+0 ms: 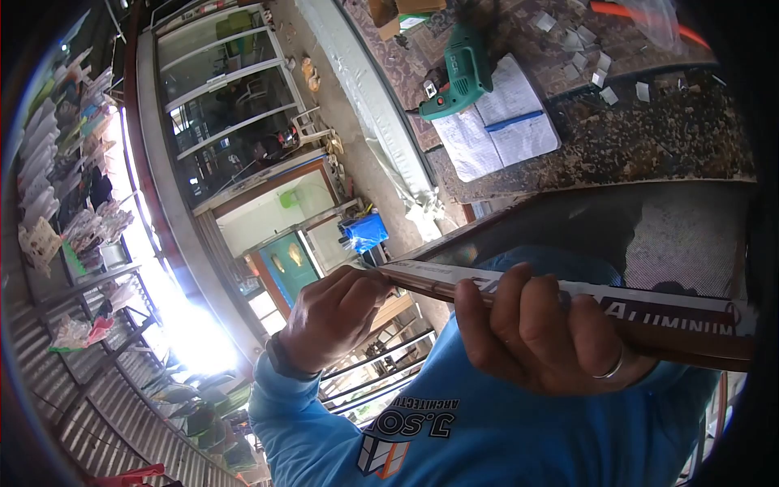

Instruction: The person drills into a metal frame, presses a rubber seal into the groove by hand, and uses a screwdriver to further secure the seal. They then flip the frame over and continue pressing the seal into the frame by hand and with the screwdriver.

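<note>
A brown aluminium frame slants across in front of my chest. White protective tape printed "ALUMINIUM" runs along its face, and dark mesh spans behind it. My left hand, with a dark band at the wrist, is closed in a pinch at the frame's far left end, where the tape starts. Whether the fingertips grip the tape or only the frame is hidden. My right hand, wearing a ring, has its fingers curled over the frame nearer its right end.
Beyond the frame, a worn table carries a green power tool, an open notebook, a blue pen and several small pale pieces. To the left are a large window and hanging bags.
</note>
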Tool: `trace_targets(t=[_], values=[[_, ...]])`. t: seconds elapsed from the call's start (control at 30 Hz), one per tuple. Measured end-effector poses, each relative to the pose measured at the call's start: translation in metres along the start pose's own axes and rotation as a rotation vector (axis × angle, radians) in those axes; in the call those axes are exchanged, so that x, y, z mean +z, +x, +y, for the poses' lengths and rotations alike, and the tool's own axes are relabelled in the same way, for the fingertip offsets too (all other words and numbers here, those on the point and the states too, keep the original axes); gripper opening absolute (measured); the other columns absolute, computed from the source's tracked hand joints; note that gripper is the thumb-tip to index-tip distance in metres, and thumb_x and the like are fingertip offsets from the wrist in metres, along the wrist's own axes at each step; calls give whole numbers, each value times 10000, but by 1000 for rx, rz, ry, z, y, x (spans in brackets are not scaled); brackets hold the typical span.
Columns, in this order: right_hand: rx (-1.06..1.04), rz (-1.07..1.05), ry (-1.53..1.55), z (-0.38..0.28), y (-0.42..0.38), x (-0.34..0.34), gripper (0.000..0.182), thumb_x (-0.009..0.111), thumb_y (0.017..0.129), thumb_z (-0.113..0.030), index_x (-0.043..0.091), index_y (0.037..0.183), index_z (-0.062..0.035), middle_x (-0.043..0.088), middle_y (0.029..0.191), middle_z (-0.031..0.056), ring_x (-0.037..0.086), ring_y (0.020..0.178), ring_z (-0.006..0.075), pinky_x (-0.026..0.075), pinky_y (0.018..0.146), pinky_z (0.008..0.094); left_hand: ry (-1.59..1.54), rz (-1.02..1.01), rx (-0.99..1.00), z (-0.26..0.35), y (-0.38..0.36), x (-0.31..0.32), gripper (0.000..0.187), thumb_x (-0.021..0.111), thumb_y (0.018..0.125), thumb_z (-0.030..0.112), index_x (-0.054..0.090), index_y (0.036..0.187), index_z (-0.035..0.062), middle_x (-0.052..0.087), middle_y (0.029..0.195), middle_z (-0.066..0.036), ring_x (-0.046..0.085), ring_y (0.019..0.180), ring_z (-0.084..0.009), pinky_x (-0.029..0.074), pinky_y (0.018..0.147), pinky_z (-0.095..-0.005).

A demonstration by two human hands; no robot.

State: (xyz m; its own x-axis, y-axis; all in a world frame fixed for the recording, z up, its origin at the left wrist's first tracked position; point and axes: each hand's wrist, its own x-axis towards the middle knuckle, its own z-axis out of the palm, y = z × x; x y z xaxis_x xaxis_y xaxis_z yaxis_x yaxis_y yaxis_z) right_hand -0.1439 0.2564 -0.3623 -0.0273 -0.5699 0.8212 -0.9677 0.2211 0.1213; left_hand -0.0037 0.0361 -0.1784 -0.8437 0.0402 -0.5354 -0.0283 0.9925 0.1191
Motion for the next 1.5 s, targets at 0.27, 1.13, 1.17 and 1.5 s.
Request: trace_targets(t=[0.27,1.13,1.17,1.5], values=[[-15,20,-2,1,0,2,258,578,1089,-403,672,1227,-207,657,747,-111,617,776,33,392,851,376,23,-41,-39,4,3,-2,211,744,825,-91,651,986,6,676,825,-97,706,732,-247,589,600,-355],[12,12,-5,-3,1,2,299,570,1076,-459,646,1223,-210,671,754,-101,617,764,50,397,823,374,-149,187,-42,-6,-8,13,274,823,885,-47,577,855,69,780,891,-102,805,849,-244,652,686,-320],[24,4,16,-3,1,0,323,559,1090,-483,651,1247,-216,674,756,-108,621,780,40,392,850,372,-152,178,-51,-5,-7,12,275,823,885,-48,576,853,68,779,894,-104,804,851,-249,652,688,-322],[63,93,52,-5,-3,5,465,593,1084,-533,600,1367,-164,717,765,-97,628,756,28,398,832,327,-138,102,-87,2,-2,5,266,811,884,-64,566,868,37,770,902,-136,809,900,-301,671,744,-356]])
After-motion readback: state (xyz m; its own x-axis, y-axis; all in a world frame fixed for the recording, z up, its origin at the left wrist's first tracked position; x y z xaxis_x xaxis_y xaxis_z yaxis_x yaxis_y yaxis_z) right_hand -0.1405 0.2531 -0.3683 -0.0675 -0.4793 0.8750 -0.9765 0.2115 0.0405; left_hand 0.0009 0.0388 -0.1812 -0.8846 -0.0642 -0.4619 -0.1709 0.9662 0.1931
